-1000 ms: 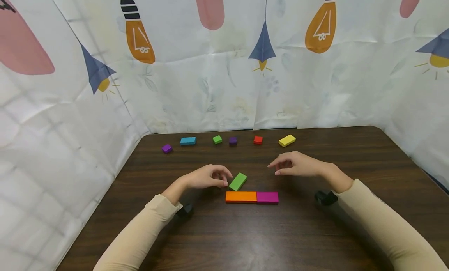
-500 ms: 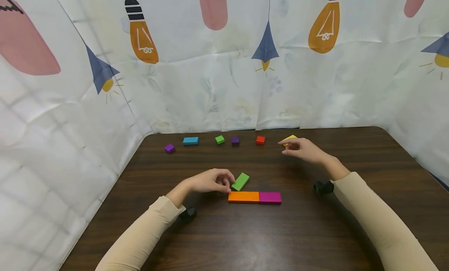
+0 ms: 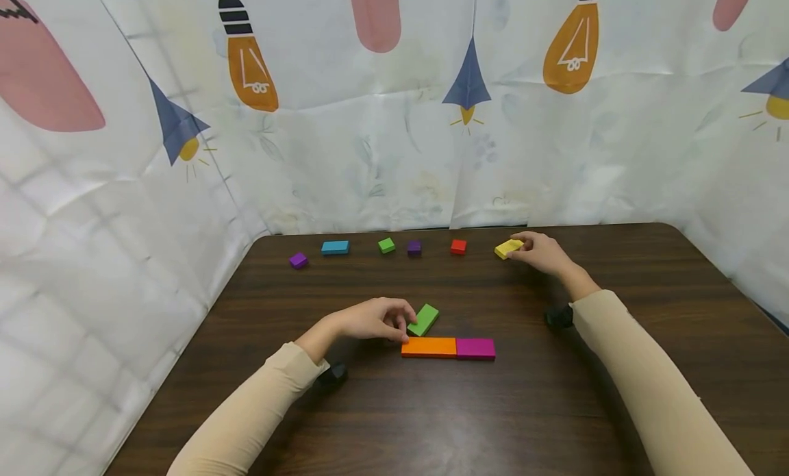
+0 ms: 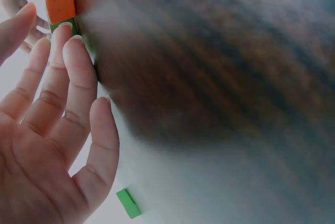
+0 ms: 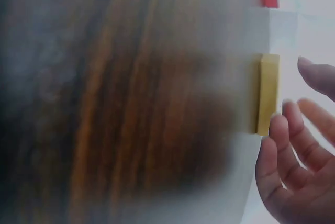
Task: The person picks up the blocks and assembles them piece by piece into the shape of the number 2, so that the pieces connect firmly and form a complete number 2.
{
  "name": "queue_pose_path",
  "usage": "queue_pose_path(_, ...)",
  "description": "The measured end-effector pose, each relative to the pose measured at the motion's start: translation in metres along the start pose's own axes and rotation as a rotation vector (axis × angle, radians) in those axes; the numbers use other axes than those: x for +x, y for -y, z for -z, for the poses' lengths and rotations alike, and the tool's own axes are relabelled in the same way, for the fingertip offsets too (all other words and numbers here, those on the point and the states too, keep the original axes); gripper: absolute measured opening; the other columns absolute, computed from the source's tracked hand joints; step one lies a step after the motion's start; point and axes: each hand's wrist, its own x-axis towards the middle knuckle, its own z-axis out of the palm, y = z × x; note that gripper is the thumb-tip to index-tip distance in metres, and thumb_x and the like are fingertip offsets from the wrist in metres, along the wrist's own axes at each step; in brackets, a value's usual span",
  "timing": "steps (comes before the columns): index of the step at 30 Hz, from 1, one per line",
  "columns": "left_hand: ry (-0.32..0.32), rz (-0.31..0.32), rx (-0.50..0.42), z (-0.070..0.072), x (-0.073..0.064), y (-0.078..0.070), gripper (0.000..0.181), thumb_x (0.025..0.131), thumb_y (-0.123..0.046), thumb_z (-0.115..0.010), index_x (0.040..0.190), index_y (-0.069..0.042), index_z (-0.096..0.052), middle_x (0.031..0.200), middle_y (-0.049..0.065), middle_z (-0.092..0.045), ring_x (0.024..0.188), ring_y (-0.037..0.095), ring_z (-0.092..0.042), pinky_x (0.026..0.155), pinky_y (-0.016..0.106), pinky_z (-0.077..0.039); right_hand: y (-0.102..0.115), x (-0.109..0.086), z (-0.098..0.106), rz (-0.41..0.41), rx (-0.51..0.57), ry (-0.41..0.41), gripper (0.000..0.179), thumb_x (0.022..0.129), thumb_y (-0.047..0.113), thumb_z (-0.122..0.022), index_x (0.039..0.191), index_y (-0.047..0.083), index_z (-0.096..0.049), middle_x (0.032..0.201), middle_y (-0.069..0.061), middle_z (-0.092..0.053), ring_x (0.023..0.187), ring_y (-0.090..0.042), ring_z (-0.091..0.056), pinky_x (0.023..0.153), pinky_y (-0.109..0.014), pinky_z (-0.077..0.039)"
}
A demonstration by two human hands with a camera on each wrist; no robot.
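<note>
In the head view my left hand (image 3: 376, 318) hovers over the left end of an orange block (image 3: 428, 347), fingers loosely bent. Its fingertips come close to a slanted green block (image 3: 424, 320); contact cannot be made out. In the left wrist view the thumb stands apart from the fingers (image 4: 81, 72), and nothing is held. A magenta block (image 3: 475, 348) lies end to end with the orange one. At the far right, my right hand (image 3: 542, 252) reaches a yellow block (image 3: 508, 248). The right wrist view shows its thumb (image 5: 316, 77) apart from the fingers beside the block.
Along the back of the dark wooden table (image 3: 431, 421) lie a purple block (image 3: 298, 260), a blue block (image 3: 335, 247), a small green block (image 3: 386, 245), a dark purple block (image 3: 414, 248) and a red block (image 3: 458, 246). A patterned cloth (image 3: 394, 161) hangs behind.
My right hand has moved from mid-table away to the back, to the yellow block. My left hand has shifted slightly towards the orange block. The blocks lie as before.
</note>
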Motion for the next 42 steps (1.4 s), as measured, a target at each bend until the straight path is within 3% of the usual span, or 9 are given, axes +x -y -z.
queue_pose_path(5, 0.009, 0.007, 0.01, 0.0, 0.0, -0.002, 0.029, 0.098, -0.012, -0.071, 0.124, -0.002, -0.061, 0.093, -0.001, -0.067, 0.08, 0.013, -0.062, 0.08, 0.027, -0.052, -0.002, 0.003, -0.002, -0.072, -0.007, 0.012, 0.067, 0.1, 0.027, -0.067, 0.149, -0.011, -0.041, 0.123, -0.034, -0.058, 0.106, -0.043, -0.057, 0.084, -0.049, -0.048)
queue_pose_path(12, 0.008, 0.005, 0.027, -0.001, 0.0, -0.005, 0.029, 0.098, -0.012, -0.072, 0.124, -0.004, -0.061, 0.092, -0.003, -0.067, 0.079, 0.012, -0.062, 0.079, 0.028, -0.051, -0.001, 0.008, 0.0, -0.121, -0.012, 0.039, 0.07, 0.101, 0.031, -0.065, 0.149, -0.013, -0.038, 0.132, -0.036, -0.051, 0.114, -0.047, -0.053, 0.09, -0.053, -0.047)
queue_pose_path(19, -0.002, 0.02, 0.047, -0.002, 0.0, -0.006, 0.029, 0.096, -0.01, -0.074, 0.122, -0.007, -0.061, 0.091, -0.003, -0.066, 0.078, 0.013, -0.061, 0.077, 0.027, -0.05, 0.003, 0.012, -0.002, -0.155, -0.062, 0.07, 0.079, 0.1, 0.037, -0.064, 0.15, -0.015, -0.034, 0.145, -0.037, -0.041, 0.124, -0.05, -0.046, 0.103, -0.059, -0.039)
queue_pose_path(27, -0.01, 0.046, 0.062, -0.004, 0.0, -0.009, 0.029, 0.096, -0.011, -0.075, 0.121, -0.009, -0.06, 0.089, -0.003, -0.065, 0.075, 0.012, -0.059, 0.076, 0.027, -0.049, 0.0, 0.014, -0.005, -0.19, -0.065, 0.071, 0.08, 0.099, 0.04, -0.064, 0.15, -0.016, -0.035, 0.143, -0.036, -0.042, 0.12, -0.048, -0.047, 0.101, -0.059, -0.04)
queue_pose_path(42, 0.008, 0.059, 0.038, -0.001, 0.003, -0.009, 0.029, 0.095, -0.009, -0.075, 0.12, -0.007, -0.06, 0.087, -0.001, -0.065, 0.076, 0.013, -0.058, 0.077, 0.026, -0.049, 0.0, 0.013, -0.002, -0.175, -0.142, 0.02, 0.081, 0.096, 0.044, -0.068, 0.146, -0.014, -0.042, 0.136, -0.034, -0.051, 0.113, -0.046, -0.054, 0.095, -0.057, -0.045)
